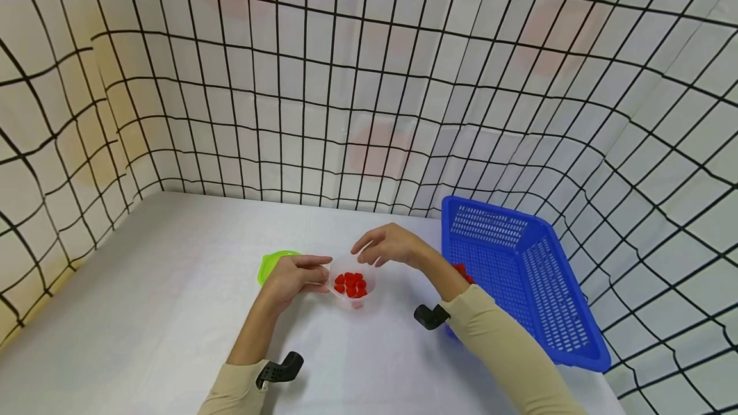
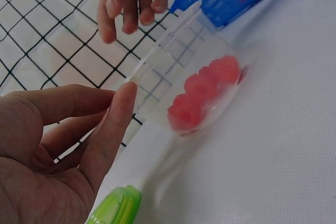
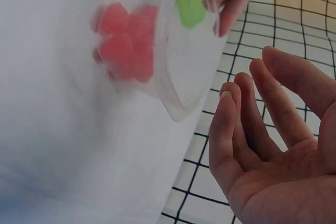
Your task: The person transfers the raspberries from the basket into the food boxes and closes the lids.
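Observation:
A clear plastic tub with several small, bumpy red pieces inside stands on the white table. My left hand pinches the tub's rim at its left side, between thumb and fingers. Just above and to the right of the tub, my right hand hovers with loosely bent fingers and nothing in them. In the right wrist view those fingers are spread apart, a short way from the rim. Behind the left hand lies a bright green lid-like piece, partly hidden by that hand.
A blue perforated basket stands at the right, partly behind my right forearm. Something red shows at its left side beside the forearm. Black netting over pale sheeting encloses the back and sides of the table.

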`<state>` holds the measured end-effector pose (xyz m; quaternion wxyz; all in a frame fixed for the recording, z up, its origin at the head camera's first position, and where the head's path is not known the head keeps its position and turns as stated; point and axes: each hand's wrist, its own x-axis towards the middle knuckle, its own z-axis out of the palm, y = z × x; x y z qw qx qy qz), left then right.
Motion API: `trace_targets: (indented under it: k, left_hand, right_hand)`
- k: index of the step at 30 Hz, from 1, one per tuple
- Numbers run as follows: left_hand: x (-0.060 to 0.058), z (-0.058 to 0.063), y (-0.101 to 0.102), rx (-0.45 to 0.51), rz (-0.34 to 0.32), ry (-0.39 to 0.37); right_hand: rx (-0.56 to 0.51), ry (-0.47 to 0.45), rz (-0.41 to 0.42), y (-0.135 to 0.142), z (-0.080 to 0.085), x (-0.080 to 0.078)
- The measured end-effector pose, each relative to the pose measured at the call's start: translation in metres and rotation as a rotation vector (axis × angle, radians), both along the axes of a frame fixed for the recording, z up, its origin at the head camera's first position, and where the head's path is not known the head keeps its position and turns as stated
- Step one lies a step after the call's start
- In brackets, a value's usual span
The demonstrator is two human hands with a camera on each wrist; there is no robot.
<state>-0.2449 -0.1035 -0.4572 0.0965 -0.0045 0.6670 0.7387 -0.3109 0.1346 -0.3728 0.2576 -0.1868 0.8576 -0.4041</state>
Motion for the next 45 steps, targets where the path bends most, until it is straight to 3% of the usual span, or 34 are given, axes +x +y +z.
trace_targets:
  k: [11, 29, 45]
  left_hand:
    - [0.0, 0.001, -0.001, 0.009, 0.0, -0.011]
    - [0.001, 0.003, -0.003, 0.002, 0.0, -0.013]
    - [0.001, 0.002, 0.0, 0.011, -0.01, -0.006]
  right_hand:
    - [0.017, 0.068, -0.051, 0.033, 0.029, -0.003]
    - [0.086, 0.123, -0.159, 0.112, 0.047, 0.004]
    - [0.212, 0.14, -0.207, 0.182, 0.024, 0.01]
